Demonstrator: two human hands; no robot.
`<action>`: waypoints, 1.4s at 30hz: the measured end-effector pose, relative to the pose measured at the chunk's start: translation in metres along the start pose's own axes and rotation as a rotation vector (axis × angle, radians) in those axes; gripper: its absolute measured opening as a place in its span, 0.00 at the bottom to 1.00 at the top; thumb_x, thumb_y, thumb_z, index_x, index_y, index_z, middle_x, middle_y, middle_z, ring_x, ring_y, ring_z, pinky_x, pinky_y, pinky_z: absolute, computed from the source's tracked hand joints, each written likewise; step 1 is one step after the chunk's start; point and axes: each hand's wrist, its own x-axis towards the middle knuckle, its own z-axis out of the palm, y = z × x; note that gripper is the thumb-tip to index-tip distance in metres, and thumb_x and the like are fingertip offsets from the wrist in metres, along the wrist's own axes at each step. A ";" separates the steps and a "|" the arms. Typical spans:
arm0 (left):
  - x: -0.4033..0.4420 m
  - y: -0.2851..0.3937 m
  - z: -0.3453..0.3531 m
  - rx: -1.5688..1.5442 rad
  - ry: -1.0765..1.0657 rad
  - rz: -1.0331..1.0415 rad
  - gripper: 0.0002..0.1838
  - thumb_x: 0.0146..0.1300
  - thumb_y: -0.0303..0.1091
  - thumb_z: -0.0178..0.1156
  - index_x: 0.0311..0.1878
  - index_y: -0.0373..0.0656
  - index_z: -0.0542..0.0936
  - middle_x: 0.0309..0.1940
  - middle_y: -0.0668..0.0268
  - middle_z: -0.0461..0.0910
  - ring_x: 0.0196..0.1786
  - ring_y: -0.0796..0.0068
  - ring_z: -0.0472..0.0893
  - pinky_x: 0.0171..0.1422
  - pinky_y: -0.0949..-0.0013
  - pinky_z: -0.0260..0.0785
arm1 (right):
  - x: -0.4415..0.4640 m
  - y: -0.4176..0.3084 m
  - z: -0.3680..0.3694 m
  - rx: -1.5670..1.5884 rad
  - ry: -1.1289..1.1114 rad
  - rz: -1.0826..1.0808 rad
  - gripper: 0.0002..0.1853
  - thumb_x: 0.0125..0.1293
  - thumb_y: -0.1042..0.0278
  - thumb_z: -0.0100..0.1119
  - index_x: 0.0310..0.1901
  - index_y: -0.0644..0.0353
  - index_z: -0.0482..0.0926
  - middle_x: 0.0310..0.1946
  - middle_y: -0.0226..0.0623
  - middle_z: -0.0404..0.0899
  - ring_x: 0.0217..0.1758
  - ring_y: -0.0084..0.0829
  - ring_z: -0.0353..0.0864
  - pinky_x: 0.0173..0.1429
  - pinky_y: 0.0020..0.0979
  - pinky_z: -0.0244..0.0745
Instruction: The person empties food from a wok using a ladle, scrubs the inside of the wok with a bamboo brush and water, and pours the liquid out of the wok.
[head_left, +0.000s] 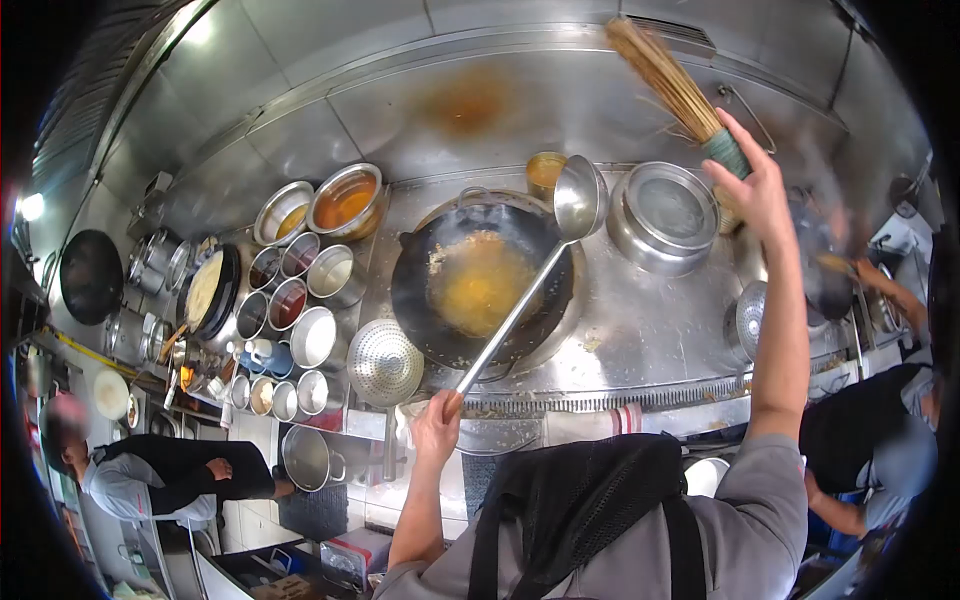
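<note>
My left hand (435, 428) is closed around the end of a long-handled ladle (578, 200), and a white cloth (408, 418) shows beside it. The ladle's handle slants across the black wok (420, 320), with its bowl past the wok's far right rim. Yellowish liquid (485, 290) and pale bits lie in the wok. Raised at the upper right, my right hand (750, 185) grips the green-wrapped end of a bamboo wok brush (665, 80), whose bristles point up and left. Below that hand is a steel pot of water (668, 205).
Left of the wok stand a perforated strainer (385, 362), several seasoning pots (314, 337) and a bowl of orange liquid (345, 203). A small yellow container (545, 172) sits behind. One person (170, 475) stands at left, another (870, 430) works at right.
</note>
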 end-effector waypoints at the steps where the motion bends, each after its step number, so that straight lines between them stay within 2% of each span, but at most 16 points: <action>1: 0.000 0.006 0.007 -0.024 -0.008 0.017 0.22 0.60 0.26 0.69 0.58 0.50 0.78 0.43 0.58 0.88 0.43 0.48 0.87 0.46 0.50 0.79 | -0.012 0.014 0.010 -0.191 0.141 -0.242 0.38 0.60 0.73 0.73 0.74 0.47 0.73 0.66 0.47 0.80 0.63 0.52 0.82 0.69 0.43 0.77; 5: -0.011 0.030 0.042 -0.184 -0.248 -0.169 0.21 0.64 0.29 0.70 0.60 0.45 0.79 0.47 0.56 0.87 0.46 0.54 0.89 0.50 0.59 0.80 | -0.062 0.054 -0.007 -0.984 -0.811 0.160 0.40 0.57 0.67 0.76 0.74 0.45 0.73 0.66 0.46 0.80 0.59 0.50 0.85 0.65 0.45 0.79; 10: -0.058 0.035 0.126 -0.567 -0.570 -0.274 0.22 0.66 0.34 0.72 0.60 0.39 0.78 0.46 0.67 0.80 0.48 0.74 0.78 0.57 0.68 0.73 | -0.163 0.155 -0.034 -0.576 -0.423 0.321 0.37 0.58 0.64 0.76 0.72 0.47 0.76 0.50 0.46 0.88 0.45 0.46 0.87 0.53 0.41 0.81; 11: -0.064 0.046 0.132 -0.515 -0.579 -0.198 0.22 0.67 0.34 0.71 0.61 0.40 0.77 0.41 0.69 0.78 0.40 0.75 0.79 0.48 0.69 0.74 | -0.179 0.157 -0.029 -0.449 -0.320 0.417 0.37 0.58 0.64 0.75 0.71 0.48 0.77 0.46 0.46 0.89 0.42 0.44 0.87 0.51 0.40 0.81; 13: -0.068 0.067 0.141 -0.826 -0.888 -0.672 0.20 0.69 0.34 0.69 0.60 0.42 0.76 0.34 0.71 0.76 0.30 0.80 0.76 0.34 0.73 0.70 | -0.213 0.171 -0.010 -0.361 -0.226 0.541 0.34 0.61 0.64 0.75 0.71 0.53 0.77 0.40 0.43 0.88 0.36 0.36 0.85 0.45 0.36 0.79; 14: -0.079 0.064 0.160 -0.907 -0.880 -0.632 0.17 0.72 0.35 0.67 0.58 0.44 0.74 0.29 0.73 0.73 0.23 0.84 0.70 0.26 0.75 0.62 | -0.224 0.175 -0.002 -0.319 -0.175 0.603 0.33 0.63 0.64 0.74 0.70 0.56 0.78 0.37 0.41 0.88 0.33 0.32 0.83 0.42 0.34 0.79; 17: -0.109 0.062 0.207 -1.082 -0.921 -0.698 0.16 0.75 0.40 0.65 0.56 0.44 0.73 0.28 0.72 0.73 0.24 0.83 0.71 0.27 0.75 0.64 | -0.240 0.157 0.034 0.016 -0.158 0.840 0.33 0.67 0.63 0.73 0.71 0.63 0.76 0.36 0.34 0.85 0.30 0.21 0.77 0.33 0.28 0.76; 23: -0.097 0.067 0.239 -0.280 -1.658 -0.353 0.43 0.77 0.72 0.41 0.46 0.35 0.83 0.31 0.60 0.85 0.29 0.72 0.83 0.36 0.65 0.77 | -0.236 0.116 0.124 0.271 -0.291 0.826 0.33 0.70 0.61 0.72 0.73 0.62 0.74 0.39 0.27 0.82 0.32 0.17 0.75 0.32 0.23 0.74; 25: -0.070 0.065 0.199 -0.273 -1.644 -0.161 0.40 0.76 0.69 0.48 0.46 0.33 0.85 0.34 0.57 0.87 0.32 0.69 0.86 0.39 0.64 0.79 | -0.225 0.099 0.151 0.277 -0.388 0.777 0.33 0.70 0.60 0.72 0.73 0.60 0.74 0.39 0.26 0.80 0.32 0.16 0.74 0.32 0.22 0.73; 27: -0.047 0.059 0.126 -0.562 -1.336 -0.512 0.32 0.77 0.60 0.54 0.49 0.34 0.84 0.34 0.57 0.87 0.32 0.67 0.86 0.40 0.61 0.79 | -0.214 0.084 0.170 0.220 -0.503 0.621 0.32 0.69 0.62 0.72 0.72 0.61 0.75 0.42 0.28 0.83 0.35 0.16 0.76 0.39 0.23 0.75; 29: -0.059 0.013 0.084 -0.648 -0.801 -0.569 0.23 0.77 0.51 0.58 0.51 0.36 0.83 0.36 0.55 0.87 0.33 0.63 0.86 0.41 0.60 0.79 | -0.206 0.087 0.190 0.108 -0.585 0.340 0.31 0.69 0.63 0.73 0.71 0.62 0.76 0.46 0.30 0.85 0.39 0.18 0.79 0.46 0.25 0.77; 30: -0.063 -0.009 0.066 -0.287 -0.414 -0.380 0.16 0.78 0.43 0.58 0.54 0.39 0.82 0.38 0.54 0.87 0.39 0.59 0.87 0.45 0.60 0.78 | -0.190 0.064 0.195 0.065 -0.671 0.483 0.30 0.68 0.64 0.73 0.70 0.62 0.78 0.49 0.34 0.87 0.48 0.22 0.82 0.57 0.27 0.76; 31: -0.052 -0.017 0.035 -0.265 -0.221 -0.602 0.13 0.77 0.37 0.56 0.54 0.38 0.81 0.47 0.43 0.84 0.54 0.41 0.83 0.58 0.49 0.76 | -0.183 0.061 0.204 0.043 -0.719 0.430 0.30 0.67 0.64 0.74 0.68 0.61 0.79 0.51 0.39 0.87 0.51 0.26 0.83 0.60 0.29 0.76; 33: -0.058 -0.088 0.016 -0.108 0.197 -0.565 0.15 0.76 0.34 0.57 0.57 0.34 0.78 0.49 0.41 0.83 0.55 0.37 0.80 0.61 0.45 0.72 | -0.162 0.066 0.221 -0.006 -0.814 0.329 0.29 0.65 0.64 0.75 0.66 0.60 0.81 0.55 0.47 0.88 0.57 0.34 0.86 0.64 0.33 0.76; 37: -0.059 -0.164 0.006 0.192 0.164 -0.371 0.19 0.75 0.31 0.55 0.63 0.30 0.73 0.48 0.39 0.81 0.49 0.33 0.79 0.58 0.40 0.70 | -0.095 0.093 0.262 -0.399 -0.982 0.212 0.30 0.63 0.54 0.74 0.66 0.54 0.82 0.54 0.54 0.87 0.59 0.49 0.87 0.62 0.41 0.80; 42: -0.029 -0.184 0.004 0.077 -0.043 -0.459 0.20 0.75 0.34 0.53 0.63 0.29 0.74 0.48 0.38 0.82 0.50 0.34 0.80 0.59 0.40 0.70 | -0.090 0.120 0.360 -0.500 -0.717 0.212 0.31 0.64 0.45 0.69 0.66 0.49 0.81 0.54 0.55 0.86 0.58 0.56 0.85 0.63 0.50 0.80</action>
